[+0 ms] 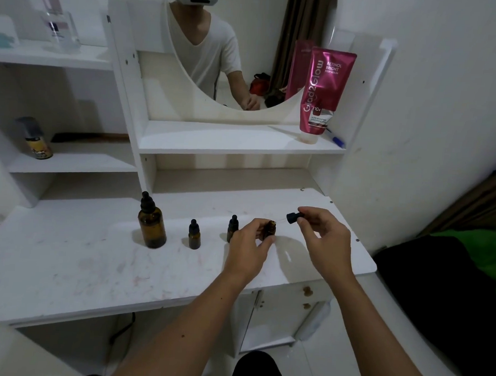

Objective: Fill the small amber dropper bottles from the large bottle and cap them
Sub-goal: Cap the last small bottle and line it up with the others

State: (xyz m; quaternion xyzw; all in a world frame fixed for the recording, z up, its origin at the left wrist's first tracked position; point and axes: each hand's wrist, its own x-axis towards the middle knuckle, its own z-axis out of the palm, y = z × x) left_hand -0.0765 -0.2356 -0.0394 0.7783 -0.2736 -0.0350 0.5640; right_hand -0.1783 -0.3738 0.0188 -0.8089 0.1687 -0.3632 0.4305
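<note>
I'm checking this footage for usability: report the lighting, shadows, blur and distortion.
Head view: dim, even indoor light; soft shadows on the white desk top beneath both hands; wide-angle bending curves the shelves and right wall; the upper-left clear bottle is blurred; the small amber glass bottle in the left hand is fairly sharp.

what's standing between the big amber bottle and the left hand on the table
In the head view, two capped small dropper bottles: one right of the large bottle, another just beside the left hand. The tabletop is otherwise bare there.
</note>
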